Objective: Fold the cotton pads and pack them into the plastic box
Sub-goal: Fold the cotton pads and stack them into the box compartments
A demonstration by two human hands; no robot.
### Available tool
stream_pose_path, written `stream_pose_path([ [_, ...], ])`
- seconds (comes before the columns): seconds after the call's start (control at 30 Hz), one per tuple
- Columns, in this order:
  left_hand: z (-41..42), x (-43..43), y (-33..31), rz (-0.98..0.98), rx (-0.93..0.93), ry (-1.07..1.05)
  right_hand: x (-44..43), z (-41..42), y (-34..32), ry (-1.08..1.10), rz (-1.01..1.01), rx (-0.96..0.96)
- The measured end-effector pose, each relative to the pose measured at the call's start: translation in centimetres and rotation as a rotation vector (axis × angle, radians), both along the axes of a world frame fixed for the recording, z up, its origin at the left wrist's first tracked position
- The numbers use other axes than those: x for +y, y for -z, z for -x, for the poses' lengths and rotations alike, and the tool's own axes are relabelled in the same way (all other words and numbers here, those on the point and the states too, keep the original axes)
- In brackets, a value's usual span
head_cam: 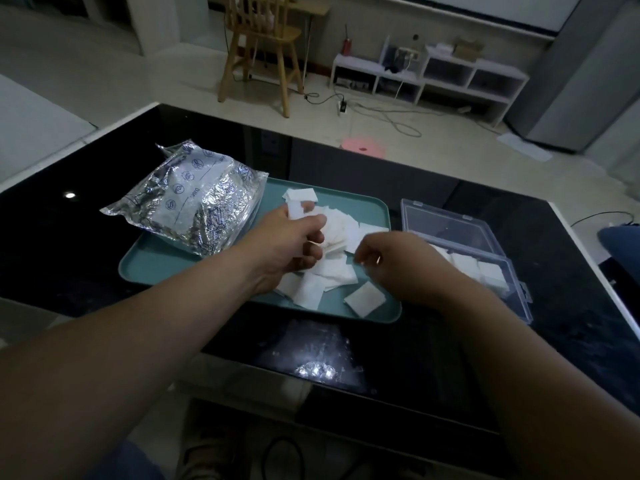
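Black glossy table (104,258), ceiling lights reflected in its top; pale tiled floor beyond. Far side of the room: wooden chair (263,46), low white shelf unit (450,74) against the wall, loose cables (391,119) trailing over the floor, a pink round object (363,147) just past the table edge. On the table, a teal tray (367,209). A crinkled silver foil bag (194,202) lies across the tray's left end, overhanging onto the table. Loose pile of white cotton pads (332,271) in the middle and right of the tray, one pad lying apart near the front right corner. Clear plastic box (460,233) stands just right of the tray, lid tipped open toward the far side; a row of pads (485,271) already sits in its near part. Left hand (291,240) is over the pile, fingers curled, pinching one small white pad (296,211) that sticks up above the knuckles. Right hand (398,265) hangs over the tray's right edge, fingers bent downward, blurred; cannot tell whether it holds anything. It and its forearm cover part of the box's near left side.
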State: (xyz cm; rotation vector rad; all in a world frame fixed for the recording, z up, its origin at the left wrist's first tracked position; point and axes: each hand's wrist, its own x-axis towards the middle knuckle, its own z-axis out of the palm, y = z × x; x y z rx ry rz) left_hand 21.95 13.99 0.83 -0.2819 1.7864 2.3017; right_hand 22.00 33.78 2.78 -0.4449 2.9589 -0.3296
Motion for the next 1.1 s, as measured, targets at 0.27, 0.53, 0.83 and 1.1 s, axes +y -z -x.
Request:
stream_pose_path([
  [0.27, 0.0, -0.2, 0.0, 0.02, -0.031, 0.08, 0.1, -0.6, 0.8, -0.19, -0.262, -0.224],
  [0.53, -0.4, -0.4, 0.4, 0.096, -0.048, 0.106, -0.2, -0.5, 1.1, -0.161, -0.159, -0.264],
  [0.83, -0.5, 0.6, 0.3, -0.084, -0.068, 0.193, -2.6, -0.3, 0.6, 0.381, 1.4, -0.573],
  [1.1, -1.0, -0.1, -0.4, -0.223, -0.116, 0.489, -3.2, 0.1, 0.6, 0.324, 1.149, -0.561],
])
